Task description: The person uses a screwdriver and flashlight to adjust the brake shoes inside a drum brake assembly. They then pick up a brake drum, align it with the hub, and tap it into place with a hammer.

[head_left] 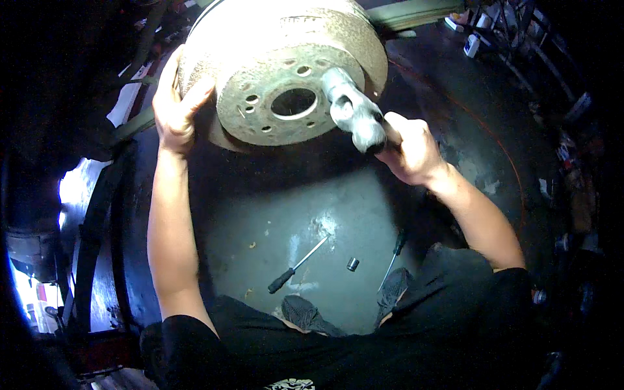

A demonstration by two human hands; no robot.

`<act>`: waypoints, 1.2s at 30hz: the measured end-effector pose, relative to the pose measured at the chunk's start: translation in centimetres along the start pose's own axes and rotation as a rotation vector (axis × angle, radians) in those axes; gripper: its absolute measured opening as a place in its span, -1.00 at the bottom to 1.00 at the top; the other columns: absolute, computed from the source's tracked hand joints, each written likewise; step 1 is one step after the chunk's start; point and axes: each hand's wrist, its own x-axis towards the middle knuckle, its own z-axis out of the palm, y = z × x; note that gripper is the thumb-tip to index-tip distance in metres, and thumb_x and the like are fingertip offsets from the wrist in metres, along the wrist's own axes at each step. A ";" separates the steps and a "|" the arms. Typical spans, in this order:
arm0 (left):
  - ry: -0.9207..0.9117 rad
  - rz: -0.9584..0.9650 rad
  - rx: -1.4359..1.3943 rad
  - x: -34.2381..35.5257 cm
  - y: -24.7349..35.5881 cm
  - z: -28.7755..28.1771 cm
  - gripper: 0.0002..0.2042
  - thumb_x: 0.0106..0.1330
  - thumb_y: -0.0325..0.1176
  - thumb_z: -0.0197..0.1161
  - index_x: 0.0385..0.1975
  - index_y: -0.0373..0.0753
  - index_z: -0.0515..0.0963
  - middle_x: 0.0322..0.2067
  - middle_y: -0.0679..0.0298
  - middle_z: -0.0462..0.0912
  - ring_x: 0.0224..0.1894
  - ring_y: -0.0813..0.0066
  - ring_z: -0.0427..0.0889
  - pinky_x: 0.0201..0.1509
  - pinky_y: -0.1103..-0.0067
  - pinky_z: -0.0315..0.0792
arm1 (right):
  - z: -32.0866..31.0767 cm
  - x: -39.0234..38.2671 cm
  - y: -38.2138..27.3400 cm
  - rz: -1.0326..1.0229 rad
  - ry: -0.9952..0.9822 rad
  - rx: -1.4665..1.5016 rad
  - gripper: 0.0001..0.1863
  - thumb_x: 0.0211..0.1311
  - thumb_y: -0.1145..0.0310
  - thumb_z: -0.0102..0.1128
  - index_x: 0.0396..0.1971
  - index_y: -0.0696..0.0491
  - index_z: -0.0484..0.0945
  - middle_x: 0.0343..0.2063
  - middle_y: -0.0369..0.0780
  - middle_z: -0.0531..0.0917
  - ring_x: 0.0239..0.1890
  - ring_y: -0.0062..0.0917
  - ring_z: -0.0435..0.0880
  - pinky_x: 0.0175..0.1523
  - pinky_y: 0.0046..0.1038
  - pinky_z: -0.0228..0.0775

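Note:
A large, rusty brake disc (260, 71) with a raised hub, a centre hole and several smaller bolt holes fills the top middle of the view. My left hand (177, 107) grips its left edge, the thumb on the near side and the fingers reaching round behind. At the right of the hub, my right hand (413, 146) is wrapped round the handle of a metal hammer (354, 117). The hammer's head overlaps the hub's right rim; whether it touches the metal I cannot tell.
Below on the grey floor (234, 227) lie a screwdriver (296, 266), a small socket (352, 264) and a second screwdriver (392, 257) by my right shoe (393, 286). An orange cord (504, 143) curves along the right. White bottles (472, 44) stand at the far right.

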 end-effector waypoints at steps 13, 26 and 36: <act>0.010 -0.033 0.057 0.1 0.7 0.0 -0.20 0.08 -0.36 0.46 0.32 -0.56 0.26 0.23 -0.04 0.48 0.27 0.23 0.47 0.43 0.38 0.23 | -0.6 -0.1 -1.2 0.121 0.043 0.113 -0.67 0.21 0.20 0.40 -0.41 0.13 0.48 -0.59 -0.05 0.56 -0.57 -0.12 0.60 -0.44 -0.30 0.44; 0.000 -0.070 0.079 -0.1 0.2 -0.3 -0.21 0.08 -0.42 0.43 0.34 -0.56 0.23 0.21 -0.06 0.49 0.25 0.19 0.50 0.43 0.36 0.24 | 3.4 3.6 -5.1 -0.099 0.037 0.030 -0.33 0.26 -0.35 0.09 -0.45 0.09 0.52 -0.59 0.00 0.62 -0.47 -0.02 0.69 -0.39 -0.14 0.55; 0.019 -0.075 0.040 0.4 0.4 -0.9 -0.21 0.08 -0.39 0.45 0.33 -0.54 0.25 0.22 -0.04 0.48 0.26 0.21 0.49 0.41 0.37 0.27 | 2.5 4.8 -6.5 0.025 -0.091 -0.041 -0.34 0.20 -0.33 0.17 -0.45 0.10 0.53 -0.54 0.02 0.65 -0.42 0.00 0.70 -0.34 -0.08 0.53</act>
